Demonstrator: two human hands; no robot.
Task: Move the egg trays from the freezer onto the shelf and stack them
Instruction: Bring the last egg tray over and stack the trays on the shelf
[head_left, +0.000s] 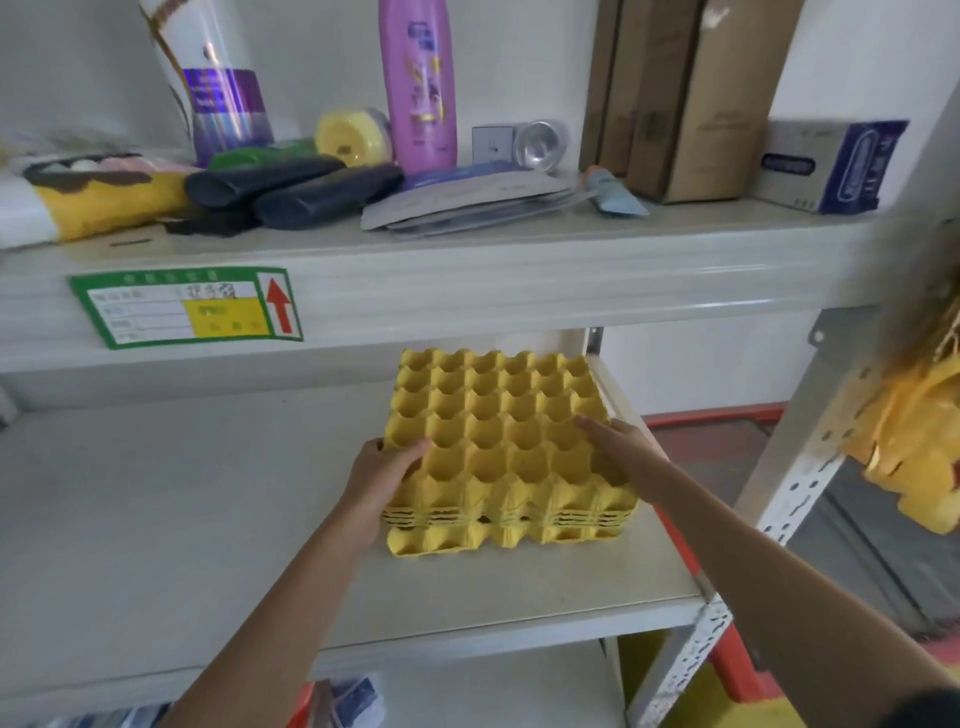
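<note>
A stack of several yellow egg trays (498, 431) rests on the right end of the middle shelf (208, 519) of a grey metal rack. My left hand (376, 478) grips the stack's left edge, thumb on the top tray and fingers down its side. My right hand (618, 447) lies flat on the top tray near its right edge, fingers pointing left. More yellow egg trays (914, 452), blurred, show at the far right beyond the rack's post.
The upper shelf (467, 275) holds a purple bottle (418, 83), dark rolled bags (291, 192), flat pouches, cardboard boxes (680, 93) and a tissue pack. A green label with a red arrow (187, 306) is on its front. A perforated upright post (800, 467) stands right of the stack.
</note>
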